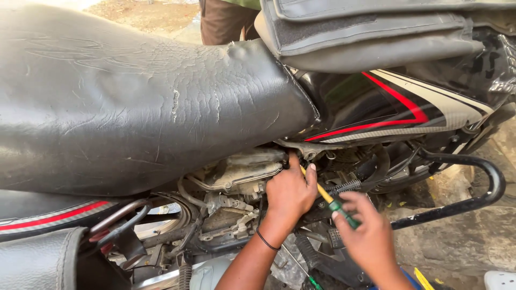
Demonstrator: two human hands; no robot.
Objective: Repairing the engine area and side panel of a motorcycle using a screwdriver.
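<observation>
Under the cracked black seat [134, 102], the left hand [290, 192] curled against the engine parts [236, 177], fingers tucked in. The right hand [365, 233] pinched a yellow-green screwdriver [329, 198], its tip beside the left thumb, near the black crash guard [473, 182].

1. Across the upper left and centre of the frame: motorcycle seat [134, 102], above the engine parts.
2. Upper right: bag [371, 32], resting on the fuel tank [387, 102], just right of the seat's front end.
3. Centre, under the seat's edge: carburettor [242, 172], with the left hand [290, 190] touching its right side.
4. Right of that hand: screwdriver [330, 201], slanting up left towards the engine, handle end in the right hand [368, 236] at lower centre-right.
5. Far right: crash guard bar [484, 182], curving beside the engine.
6. Top centre, behind the seat: a standing person's legs [226, 21].
7. Lower left: second bag [37, 260], below the seat.
</observation>
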